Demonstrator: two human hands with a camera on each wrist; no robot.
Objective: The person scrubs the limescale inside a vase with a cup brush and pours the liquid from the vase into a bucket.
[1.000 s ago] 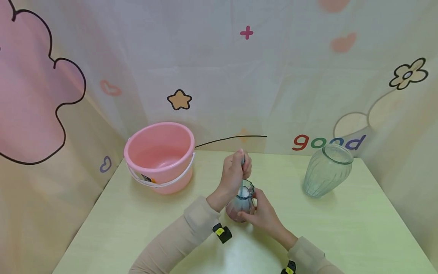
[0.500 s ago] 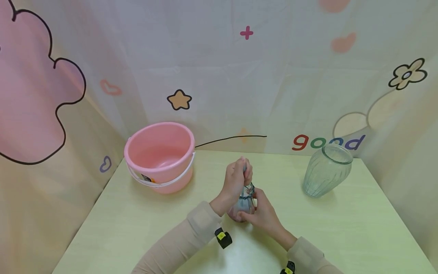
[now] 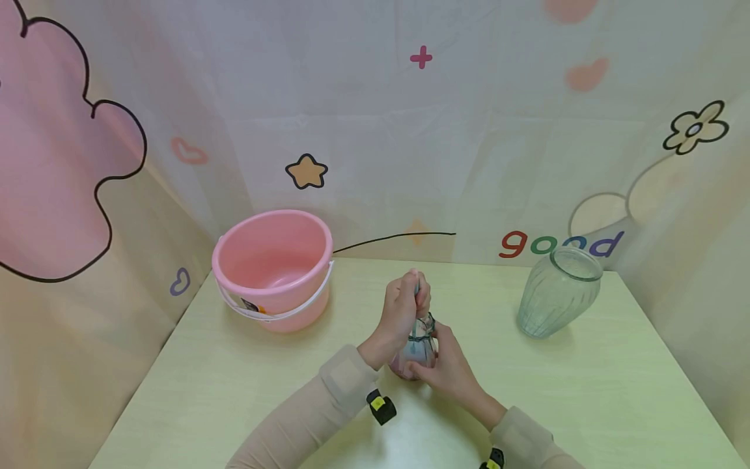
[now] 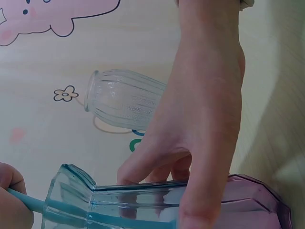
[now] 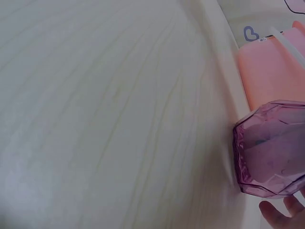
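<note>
Near the middle of the table, a small faceted glass vase (image 3: 412,366) stands in the head view, its tint running from blue at the flared neck to purple at the base. My right hand (image 3: 454,366) grips its body from the right side. Above the mouth, my left hand (image 3: 400,316) is curled round the blue handle of what looks like a bottle brush (image 4: 31,202). The handle runs down through the neck, seen in the left wrist view; a whitish, blurred head lies inside the vase. In the right wrist view the purple base (image 5: 271,148) shows beside the right fingers (image 5: 281,217).
To the left at the back stands a pink bucket (image 3: 310,316) with a white carrying handle. A larger ribbed clear glass vase (image 3: 559,293) is at the back right. A printed curtain (image 3: 375,130) hangs behind the pale table (image 3: 205,391).
Since one second ago my left hand has moved down, pushing the brush deeper into the small vase. Over the last half second it has barely shifted. My right hand keeps its grip.
</note>
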